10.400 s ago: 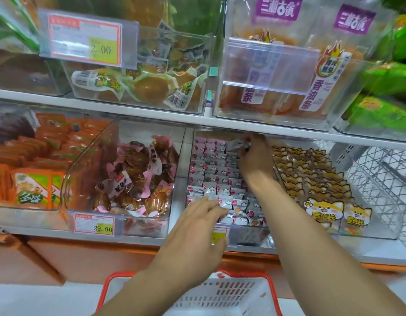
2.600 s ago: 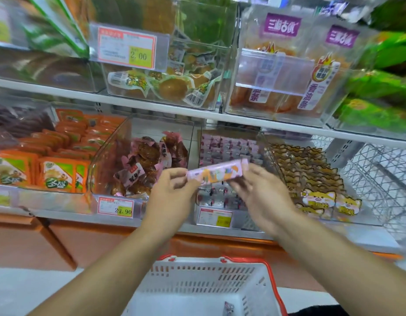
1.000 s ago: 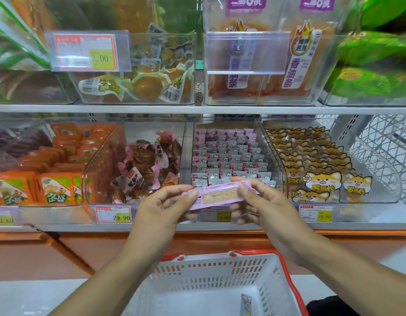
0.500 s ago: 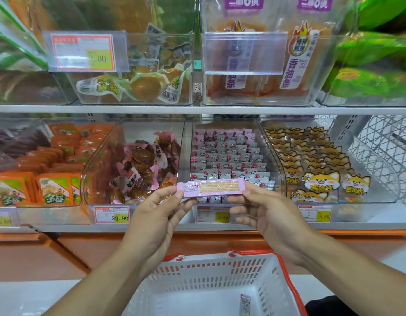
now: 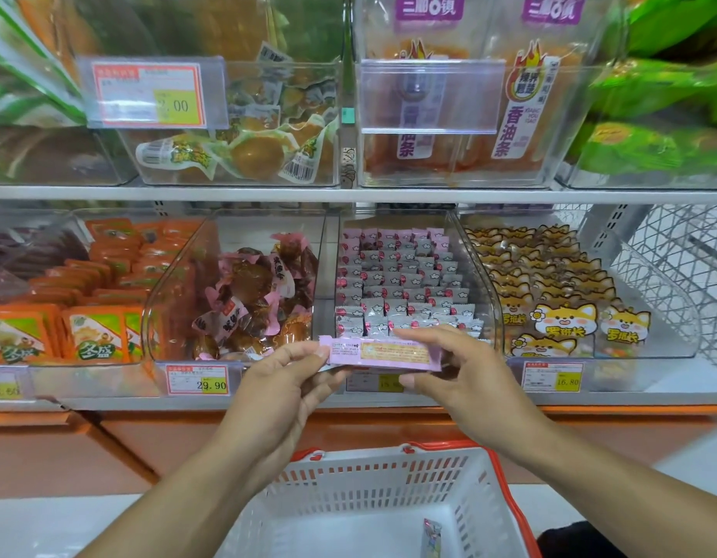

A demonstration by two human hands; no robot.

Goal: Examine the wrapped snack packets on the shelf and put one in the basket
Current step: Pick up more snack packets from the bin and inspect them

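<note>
A long pink snack packet point(image 5: 383, 353) with a yellow label panel is held flat in front of the lower shelf. My left hand point(image 5: 286, 386) pinches its left end and my right hand point(image 5: 459, 370) pinches its right end. Behind it, a clear bin point(image 5: 475, 267) holds rows of small pink and grey wrapped packets point(image 5: 401, 283). Below my hands stands a white basket point(image 5: 372, 481) with an orange rim, and one small packet point(image 5: 431, 537) lies inside it.
Clear bins line the lower shelf: orange packs point(image 5: 95, 304) at left, brown pink-wrapped snacks point(image 5: 254, 300), cat-print packets point(image 5: 550, 300) at right. A wire rack point(image 5: 670, 255) is at far right. The upper shelf point(image 5: 348, 194) carries more bins and price tags.
The packet has stayed between both hands in front of the bin. It has been turned from its front face to its label side and shifted slightly.
</note>
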